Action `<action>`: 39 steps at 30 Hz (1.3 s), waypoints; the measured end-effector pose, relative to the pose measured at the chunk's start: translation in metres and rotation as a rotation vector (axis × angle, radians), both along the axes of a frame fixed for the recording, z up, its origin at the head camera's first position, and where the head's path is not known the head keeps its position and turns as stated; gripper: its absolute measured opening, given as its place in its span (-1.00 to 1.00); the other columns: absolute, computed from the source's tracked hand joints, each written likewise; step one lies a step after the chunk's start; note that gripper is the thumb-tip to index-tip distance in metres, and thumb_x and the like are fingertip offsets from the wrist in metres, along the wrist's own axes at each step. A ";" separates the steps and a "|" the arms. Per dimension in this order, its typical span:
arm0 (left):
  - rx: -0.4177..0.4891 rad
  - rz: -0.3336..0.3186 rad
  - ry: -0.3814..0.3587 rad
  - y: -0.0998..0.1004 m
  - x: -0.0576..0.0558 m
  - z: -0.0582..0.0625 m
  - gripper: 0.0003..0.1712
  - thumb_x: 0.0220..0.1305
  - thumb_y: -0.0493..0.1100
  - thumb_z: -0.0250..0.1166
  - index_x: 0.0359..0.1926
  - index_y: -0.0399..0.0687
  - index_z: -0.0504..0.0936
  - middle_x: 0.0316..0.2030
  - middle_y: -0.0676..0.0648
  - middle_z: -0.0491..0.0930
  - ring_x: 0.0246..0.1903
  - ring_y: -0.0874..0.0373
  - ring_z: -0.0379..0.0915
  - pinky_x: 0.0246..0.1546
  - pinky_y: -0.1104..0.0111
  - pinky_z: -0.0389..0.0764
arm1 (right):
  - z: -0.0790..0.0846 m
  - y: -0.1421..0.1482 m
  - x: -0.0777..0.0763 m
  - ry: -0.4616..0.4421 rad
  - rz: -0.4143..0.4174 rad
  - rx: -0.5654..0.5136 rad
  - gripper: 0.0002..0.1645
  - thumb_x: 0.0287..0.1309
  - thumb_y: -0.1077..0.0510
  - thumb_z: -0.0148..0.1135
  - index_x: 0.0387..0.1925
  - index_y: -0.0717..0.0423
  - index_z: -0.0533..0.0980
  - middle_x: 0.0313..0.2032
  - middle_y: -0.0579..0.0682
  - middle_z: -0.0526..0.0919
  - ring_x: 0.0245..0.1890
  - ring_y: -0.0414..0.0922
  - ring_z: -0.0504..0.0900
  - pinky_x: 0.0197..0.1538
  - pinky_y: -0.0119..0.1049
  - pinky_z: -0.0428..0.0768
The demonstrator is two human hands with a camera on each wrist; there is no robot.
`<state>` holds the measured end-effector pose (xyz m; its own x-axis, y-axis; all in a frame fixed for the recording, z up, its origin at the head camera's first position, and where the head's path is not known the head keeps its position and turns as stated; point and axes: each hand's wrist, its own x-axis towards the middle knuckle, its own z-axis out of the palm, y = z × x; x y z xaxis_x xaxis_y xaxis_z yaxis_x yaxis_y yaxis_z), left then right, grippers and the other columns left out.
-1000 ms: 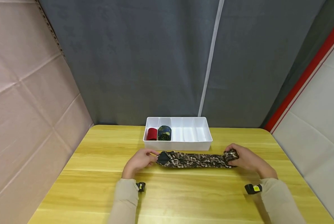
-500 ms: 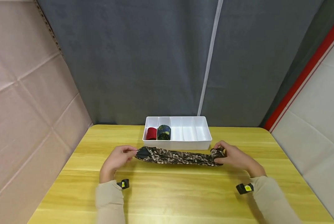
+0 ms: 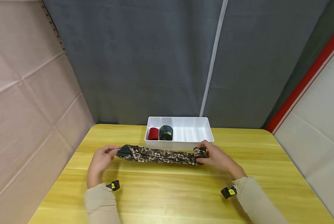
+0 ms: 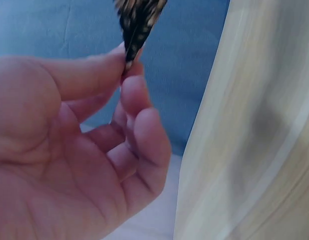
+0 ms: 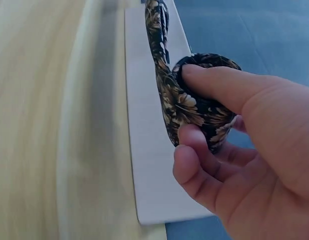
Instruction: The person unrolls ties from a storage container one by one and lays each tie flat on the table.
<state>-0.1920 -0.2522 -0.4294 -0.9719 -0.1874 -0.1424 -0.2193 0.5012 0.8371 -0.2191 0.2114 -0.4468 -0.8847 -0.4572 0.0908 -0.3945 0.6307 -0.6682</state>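
Observation:
A dark necktie with a tan and white floral print (image 3: 161,155) stretches between my two hands in front of the white box. My left hand (image 3: 101,161) pinches its pointed wide end, where the dark lining shows, between thumb and fingertips. At the other end the tie is wound into a roll (image 5: 199,105). My right hand (image 3: 217,157) grips that roll, with the thumb pressed into its loop and the fingers underneath, as the right wrist view shows. In the left wrist view the tie's tip (image 4: 137,37) narrows into the pinch.
Behind the tie a white divided box (image 3: 183,145) stands on the wooden table (image 3: 161,193). A red rolled tie (image 3: 153,134) and a dark patterned rolled tie (image 3: 166,133) occupy its two left compartments. A grey curtain (image 3: 144,62) hangs behind the table.
Both hands have moved left with the tie stretched between them. The left hand has gone further early on, and the stretched length looks a little longer than a second ago.

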 end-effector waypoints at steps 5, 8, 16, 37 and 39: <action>-0.024 0.118 0.039 -0.010 0.003 -0.002 -0.63 0.58 -0.12 0.07 0.20 -0.19 0.62 -0.10 -0.14 0.60 -0.21 0.08 0.51 -0.29 0.40 0.51 | -0.003 -0.022 0.000 0.059 0.036 0.001 -0.49 0.18 0.14 0.47 0.07 0.07 0.40 -0.13 0.02 0.64 -0.40 -0.27 0.48 -0.33 -0.40 0.53; -0.056 0.185 0.068 -0.015 0.004 -0.005 -0.63 0.59 -0.11 0.05 0.18 -0.19 0.63 -0.04 -0.23 0.62 -0.24 0.12 0.50 -0.34 0.42 0.50 | -0.005 -0.036 0.000 0.097 0.049 0.007 -0.48 0.16 0.17 0.48 0.06 0.09 0.40 -0.10 0.04 0.66 -0.28 -0.23 0.56 -0.23 -0.39 0.59; -0.124 0.345 0.101 -0.027 0.012 -0.012 -0.60 0.60 -0.07 0.01 0.17 -0.18 0.63 0.19 -0.36 0.58 0.09 -0.22 0.48 -0.14 0.18 0.43 | -0.013 -0.071 0.002 0.090 0.010 0.034 -0.46 0.15 0.13 0.51 0.07 0.03 0.41 -0.06 -0.03 0.65 -0.08 -0.19 0.62 0.01 -0.21 0.65; -0.119 0.550 0.143 -0.037 0.012 -0.037 -0.63 0.46 -0.03 0.26 0.08 -0.20 0.69 -0.01 -0.32 0.70 -0.17 -0.07 0.57 -0.20 0.26 0.42 | -0.029 -0.099 0.005 0.033 0.020 0.078 -0.44 0.17 0.06 0.50 0.11 0.03 0.41 0.08 0.03 0.62 0.11 -0.06 0.64 0.18 -0.10 0.63; -0.120 0.553 0.127 -0.038 0.012 -0.038 -0.63 0.44 -0.02 0.29 0.06 -0.19 0.70 -0.04 -0.30 0.72 -0.27 0.05 0.55 -0.25 0.31 0.40 | -0.030 -0.100 0.005 0.028 0.018 0.085 -0.44 0.18 0.06 0.49 0.11 0.02 0.41 0.08 0.03 0.62 0.11 -0.06 0.64 0.18 -0.10 0.63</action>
<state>-0.1801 -0.2900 -0.4677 -0.7330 -0.6799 0.0225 -0.3771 0.4335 0.8184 -0.2144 0.1118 -0.4765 -0.8739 -0.4803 0.0752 -0.4241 0.6774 -0.6010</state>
